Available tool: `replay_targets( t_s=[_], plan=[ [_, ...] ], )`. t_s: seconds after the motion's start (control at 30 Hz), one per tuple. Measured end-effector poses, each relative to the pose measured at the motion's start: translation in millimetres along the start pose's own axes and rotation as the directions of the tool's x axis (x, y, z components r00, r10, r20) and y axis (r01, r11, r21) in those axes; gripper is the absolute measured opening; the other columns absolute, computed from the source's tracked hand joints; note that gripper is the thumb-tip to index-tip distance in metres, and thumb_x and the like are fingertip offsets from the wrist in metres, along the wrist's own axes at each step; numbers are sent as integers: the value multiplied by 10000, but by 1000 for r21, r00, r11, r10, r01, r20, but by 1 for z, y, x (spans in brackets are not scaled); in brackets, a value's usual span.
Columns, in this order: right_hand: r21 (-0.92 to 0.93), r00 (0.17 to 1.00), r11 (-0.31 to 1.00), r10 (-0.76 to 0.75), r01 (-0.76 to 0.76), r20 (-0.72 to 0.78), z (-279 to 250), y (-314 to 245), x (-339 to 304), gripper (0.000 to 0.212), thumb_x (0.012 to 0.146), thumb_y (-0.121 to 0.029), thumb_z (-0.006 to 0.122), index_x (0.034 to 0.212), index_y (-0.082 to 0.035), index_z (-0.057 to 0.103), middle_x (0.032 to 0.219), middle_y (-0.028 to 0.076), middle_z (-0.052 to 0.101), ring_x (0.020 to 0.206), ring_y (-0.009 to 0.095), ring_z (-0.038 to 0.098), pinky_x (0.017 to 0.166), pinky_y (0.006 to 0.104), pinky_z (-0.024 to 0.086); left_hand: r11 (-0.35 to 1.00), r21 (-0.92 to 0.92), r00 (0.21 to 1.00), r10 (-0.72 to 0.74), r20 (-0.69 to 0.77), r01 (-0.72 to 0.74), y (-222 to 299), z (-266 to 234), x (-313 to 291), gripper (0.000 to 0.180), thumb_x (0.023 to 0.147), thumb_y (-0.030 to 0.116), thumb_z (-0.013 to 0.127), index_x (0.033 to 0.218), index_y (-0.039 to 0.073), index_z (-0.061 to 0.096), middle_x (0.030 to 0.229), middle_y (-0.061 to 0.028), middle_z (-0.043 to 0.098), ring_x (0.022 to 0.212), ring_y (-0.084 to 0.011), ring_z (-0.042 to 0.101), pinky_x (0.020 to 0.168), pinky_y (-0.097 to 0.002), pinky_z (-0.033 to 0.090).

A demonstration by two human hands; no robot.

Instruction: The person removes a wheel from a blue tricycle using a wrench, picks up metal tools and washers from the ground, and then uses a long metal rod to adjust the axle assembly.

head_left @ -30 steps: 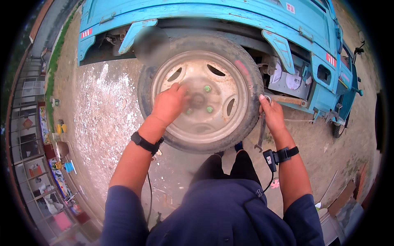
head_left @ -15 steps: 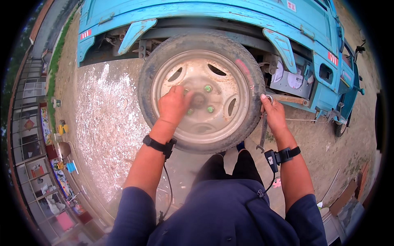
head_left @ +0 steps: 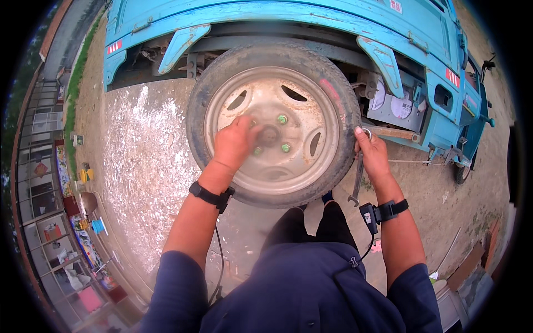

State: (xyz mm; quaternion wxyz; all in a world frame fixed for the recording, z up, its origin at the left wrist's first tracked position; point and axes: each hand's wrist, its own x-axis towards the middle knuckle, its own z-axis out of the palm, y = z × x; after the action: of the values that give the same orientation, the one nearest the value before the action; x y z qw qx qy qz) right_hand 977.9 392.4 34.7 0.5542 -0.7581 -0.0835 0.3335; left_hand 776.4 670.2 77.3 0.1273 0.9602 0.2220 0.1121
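A wheel, with a black tyre (head_left: 202,127) and a rusty cream rim (head_left: 272,184), stands upright before me against the blue truck. Green wheel nuts (head_left: 285,148) circle its hub. My left hand (head_left: 233,145) is over the upper left of the hub, fingers and thumb closed around a wheel nut (head_left: 253,123), of which only a sliver of green shows. Beside the tyre's right edge, my right hand (head_left: 375,155) grips a metal wrench (head_left: 358,180) near its ring end. The wrench hangs down, open jaw lowest.
The blue truck bed (head_left: 266,14) spans the top, with brackets (head_left: 186,47) jutting down and a crossbar (head_left: 391,134) right of the tyre. White flecks cover the ground (head_left: 141,183) at left. Cables (head_left: 223,255) hang from my wrist straps. Boards (head_left: 465,269) lie at lower right.
My left hand stays at the same nut with its fingers slightly shifted, the left forearm a little further left. The right hand keeps its hold on the wrench.
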Motion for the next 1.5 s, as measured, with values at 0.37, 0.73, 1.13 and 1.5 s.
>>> replay_targets(
  t_s=[0.37,0.73,1.13,1.5],
  plan=[
    [14,1000,1000,3,-2,-9,0,2,0,506,972,-442,610,681,-36,534,620,32,532,578,120,517,565,292,459,982,102,969,137,206,-160,3,-30,13,258,882,187,696,1114,101,622,934,-121,680,794,-338,673,653,-423,547],
    [-38,999,998,-41,41,-2,1,2,1,520,981,-434,595,666,-26,525,612,39,523,569,128,521,559,299,453,992,15,992,-125,-34,126,7,1,-3,285,860,251,739,1077,101,634,902,-120,672,746,-331,665,631,-396,542],
    [-10,999,999,-34,34,-5,2,-1,0,513,984,-425,595,658,-35,523,584,33,523,560,120,506,559,297,443,997,-79,999,12,-31,-14,-7,-1,-4,291,868,208,733,1114,96,628,917,-123,664,738,-331,662,643,-407,542],
    [-11,1000,1000,-23,23,-6,1,-1,-1,518,981,-443,591,670,-36,521,587,34,527,556,121,513,551,295,451,994,-69,995,83,-54,-87,2,-7,-2,308,869,238,735,1103,69,629,909,-131,675,738,-342,662,636,-412,533]
  ],
)
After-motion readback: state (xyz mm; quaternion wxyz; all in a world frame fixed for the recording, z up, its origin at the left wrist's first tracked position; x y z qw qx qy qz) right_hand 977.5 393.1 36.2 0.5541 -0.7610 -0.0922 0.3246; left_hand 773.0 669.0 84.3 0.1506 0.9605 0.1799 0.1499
